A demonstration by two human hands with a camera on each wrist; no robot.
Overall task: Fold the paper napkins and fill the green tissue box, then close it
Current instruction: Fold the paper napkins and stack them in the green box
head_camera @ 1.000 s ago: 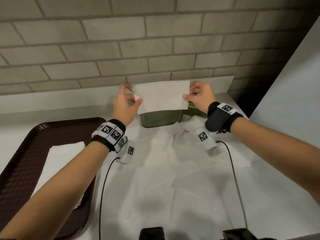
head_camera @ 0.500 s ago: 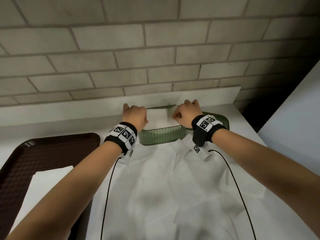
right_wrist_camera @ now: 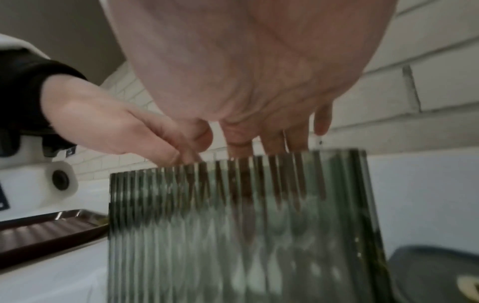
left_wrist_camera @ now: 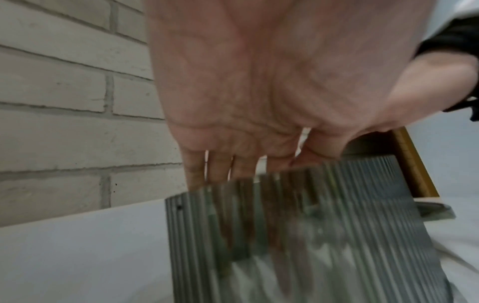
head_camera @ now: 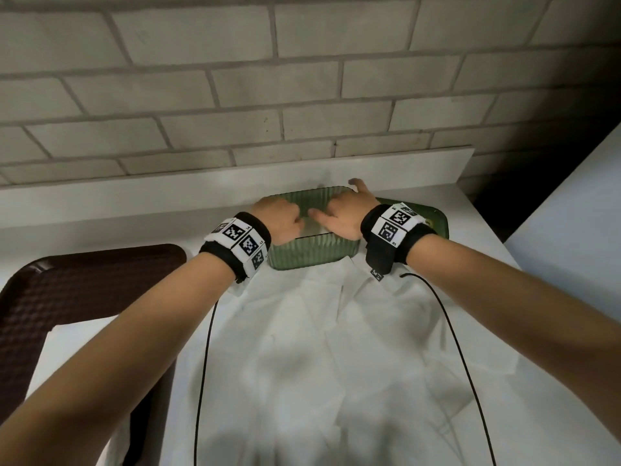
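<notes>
Both hands are down inside the green tissue box [head_camera: 311,255] now, wrists just above its near rim. The left hand [head_camera: 280,222] goes in at the left end with its fingers [left_wrist_camera: 220,170] pointing straight down and slightly spread; through the ribbed wall in the left wrist view they run on down as dark streaks. The right hand [head_camera: 346,215] sits just beside it, nearly knuckle to knuckle, fingers [right_wrist_camera: 272,141] also dropped below the rim, thumb out toward the left hand and the little finger lifted clear behind. Neither hand seems clamped on anything: the fingers look straight and pressing, though the tips are lost behind the rippled plastic, so a pinch on a napkin cannot be ruled out.

The napkin [head_camera: 316,227] shows as a pale patch under and between the hands, inside the box. It should handle as feather-light, limp and easy to crumple, so flat fingertips pushing at both ends suit it better than a grab. The box itself looks like thin, stiff, smooth plastic, light enough to skid on the worktop [head_camera: 477,230] if pushed sideways; press straight down.

Toward the person from the wrists, loose napkins [head_camera: 336,348] lie spread open under both forearms. Out to the left of the left forearm is a brown tray [head_camera: 67,290] holding more white paper [head_camera: 67,348]. Just right of the right wrist lies a dark green piece [head_camera: 437,222], by my guess the lid, not yet on.
</notes>
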